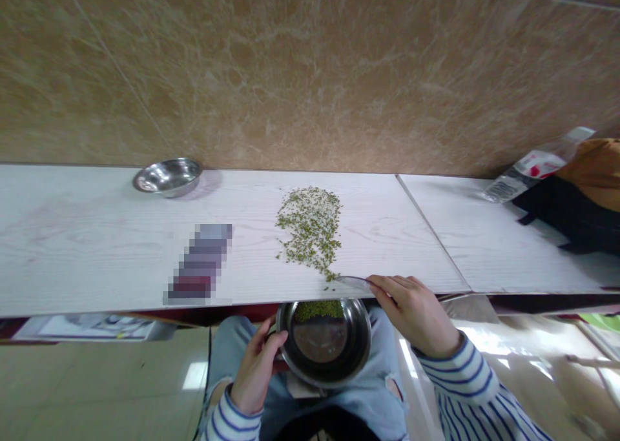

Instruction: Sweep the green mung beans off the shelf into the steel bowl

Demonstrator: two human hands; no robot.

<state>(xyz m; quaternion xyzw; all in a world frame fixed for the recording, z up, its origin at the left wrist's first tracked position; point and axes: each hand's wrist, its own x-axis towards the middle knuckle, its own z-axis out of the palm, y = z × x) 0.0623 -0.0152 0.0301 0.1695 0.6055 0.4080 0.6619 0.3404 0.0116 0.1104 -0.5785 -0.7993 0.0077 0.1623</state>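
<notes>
"While I watch through the head camera, what do I have at the far left?"

"A shiny steel bowl (167,177) on the pale worktop (387,234), close to the wall (310,73). Nearer me and a little to its right is a pixelated patch (198,263); I can't tell what it covers."

"And my left hand (259,363)?"

"Its fingers are closed on the left side of the metal pot (325,347), thumb up by the rim. I have the pot above the lap, just below the worktop's front edge, with a heap of small green grains (320,310) at its far side."

"What about the worktop beyond it?"

"Loose green bits (312,225) spread in a thin patch, narrowing towards the front edge."

"My right hand (419,312)?"

"Fingers nearly shut, pinching one end of a thin, see-through strip (353,283). Its other end is at the narrow tip of the patch."

"Anything further right?"

"Past a seam in the worktop, I see a clear plastic bottle (527,170) lying slanted, beside black cloth (566,212) and something brown (593,170)"
</notes>
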